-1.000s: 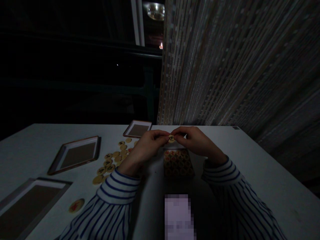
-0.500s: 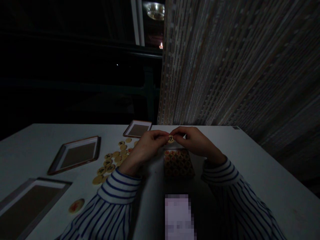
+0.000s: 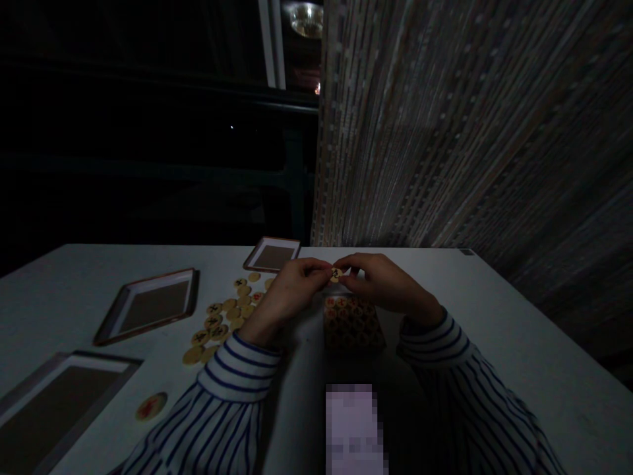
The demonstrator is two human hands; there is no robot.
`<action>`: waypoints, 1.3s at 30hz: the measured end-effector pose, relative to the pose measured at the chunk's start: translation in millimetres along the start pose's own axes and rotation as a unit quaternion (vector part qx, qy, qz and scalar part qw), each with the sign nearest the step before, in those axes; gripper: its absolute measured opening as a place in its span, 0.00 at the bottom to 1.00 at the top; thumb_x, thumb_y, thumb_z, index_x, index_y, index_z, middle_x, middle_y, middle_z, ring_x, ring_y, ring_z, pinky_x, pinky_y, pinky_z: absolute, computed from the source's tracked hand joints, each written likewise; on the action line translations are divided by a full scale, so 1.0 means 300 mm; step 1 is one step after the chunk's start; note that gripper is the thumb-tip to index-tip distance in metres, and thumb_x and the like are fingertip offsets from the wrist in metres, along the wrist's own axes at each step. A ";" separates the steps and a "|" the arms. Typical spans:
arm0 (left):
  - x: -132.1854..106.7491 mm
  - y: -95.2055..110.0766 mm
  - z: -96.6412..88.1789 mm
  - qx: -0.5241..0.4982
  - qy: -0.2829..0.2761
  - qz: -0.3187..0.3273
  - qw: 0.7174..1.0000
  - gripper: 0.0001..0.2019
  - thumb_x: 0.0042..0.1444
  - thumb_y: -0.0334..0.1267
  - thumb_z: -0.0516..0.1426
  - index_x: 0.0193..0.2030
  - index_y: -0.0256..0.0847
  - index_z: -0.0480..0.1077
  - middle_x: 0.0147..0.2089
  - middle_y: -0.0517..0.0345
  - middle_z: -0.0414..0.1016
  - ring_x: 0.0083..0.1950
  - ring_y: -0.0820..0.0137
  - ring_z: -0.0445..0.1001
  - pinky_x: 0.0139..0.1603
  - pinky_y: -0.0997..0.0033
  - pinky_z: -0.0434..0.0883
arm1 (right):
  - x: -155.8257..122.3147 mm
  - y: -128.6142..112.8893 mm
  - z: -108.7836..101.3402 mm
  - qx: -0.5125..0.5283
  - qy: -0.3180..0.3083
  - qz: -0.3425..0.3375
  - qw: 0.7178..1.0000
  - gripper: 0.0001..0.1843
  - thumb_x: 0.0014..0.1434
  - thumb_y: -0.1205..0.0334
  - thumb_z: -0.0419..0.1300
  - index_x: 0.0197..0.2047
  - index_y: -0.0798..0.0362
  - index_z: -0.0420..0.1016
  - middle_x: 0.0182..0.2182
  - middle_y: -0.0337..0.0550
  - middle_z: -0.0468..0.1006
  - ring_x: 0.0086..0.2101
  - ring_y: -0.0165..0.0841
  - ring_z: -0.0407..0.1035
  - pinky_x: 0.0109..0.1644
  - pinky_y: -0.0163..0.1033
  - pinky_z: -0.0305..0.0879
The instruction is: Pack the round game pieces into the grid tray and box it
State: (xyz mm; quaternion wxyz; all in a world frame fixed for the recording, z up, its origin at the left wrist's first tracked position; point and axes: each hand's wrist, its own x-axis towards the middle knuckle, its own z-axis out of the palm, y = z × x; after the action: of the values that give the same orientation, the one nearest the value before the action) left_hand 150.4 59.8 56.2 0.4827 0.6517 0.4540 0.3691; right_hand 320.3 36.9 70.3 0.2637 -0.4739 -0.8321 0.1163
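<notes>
My left hand [image 3: 291, 290] and my right hand [image 3: 383, 284] meet above the table, both pinching one round wooden game piece [image 3: 336, 274] with a dark mark on its face. Just below it lies a small box [image 3: 352, 322] filled with several round pieces bearing red marks. To the left of my left hand a loose heap of pieces [image 3: 225, 316] is spread on the table. Both arms wear striped sleeves.
The white table [image 3: 494, 310] carries three shallow trays: one at the near left [image 3: 54, 402], one further back [image 3: 151, 303] and a small one [image 3: 273, 254] at the far edge. A single red-marked piece [image 3: 151, 406] lies apart. A beaded curtain [image 3: 469, 132] hangs behind.
Both hands have kept hold of the piece and shifted it very slightly up and left; otherwise nothing has moved.
</notes>
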 end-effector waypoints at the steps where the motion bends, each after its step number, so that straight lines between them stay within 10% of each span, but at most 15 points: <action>1: 0.002 -0.003 0.001 -0.003 0.001 -0.001 1.000 0.12 0.46 0.39 0.57 0.35 0.33 0.72 0.26 0.59 0.72 0.27 0.74 0.68 0.27 0.76 0.63 | 0.000 0.002 0.002 -0.010 -0.002 -0.004 1.000 0.13 0.55 0.61 0.55 0.43 0.53 0.73 0.37 0.42 0.76 0.32 0.29 0.68 0.35 0.34 0.59; 21: 0.014 -0.036 0.016 -0.002 -0.024 -0.022 0.999 0.14 0.48 0.36 0.56 0.42 0.34 0.66 0.21 0.62 0.71 0.21 0.76 0.66 0.22 0.77 0.62 | -0.006 0.015 0.020 -0.149 -0.062 -0.026 0.986 0.20 0.57 0.51 0.53 0.48 0.54 0.70 0.41 0.46 0.76 0.39 0.34 0.68 0.40 0.37 0.59; 39: 0.025 -0.087 0.000 0.364 -0.029 0.043 0.930 0.15 0.54 0.37 0.49 0.47 0.37 0.68 0.41 0.49 0.77 0.41 0.65 0.74 0.42 0.69 0.66 | -0.006 0.039 0.049 -0.224 -0.181 0.031 0.957 0.15 0.55 0.58 0.52 0.44 0.51 0.73 0.35 0.46 0.78 0.35 0.36 0.70 0.33 0.35 0.57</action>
State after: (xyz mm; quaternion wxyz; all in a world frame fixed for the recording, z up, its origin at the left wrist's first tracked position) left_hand 146.5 70.1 31.2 0.2085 0.8123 0.5141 0.1798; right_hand 321.5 42.4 52.4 -0.0077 -0.5174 -0.8555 0.0186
